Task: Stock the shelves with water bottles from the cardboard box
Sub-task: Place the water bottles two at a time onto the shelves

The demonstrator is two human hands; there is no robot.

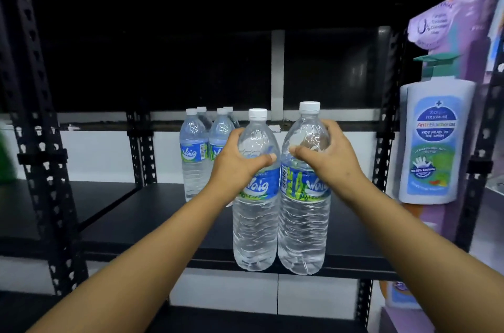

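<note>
Two bottles held upright: left hand (240, 161) grip on left bottle (256, 212), right hand (324, 155) grip on right bottle (302, 212), at shelf (163, 212) front edge. To be slid back beside stocked bottles (193, 158), labels kept forward, bases set flat.

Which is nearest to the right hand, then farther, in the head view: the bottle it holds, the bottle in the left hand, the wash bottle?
1. Bottle in right hand, gripped.
2. Bottle in left hand, just left.
3. Antibacterial wash bottle, far right.
</note>
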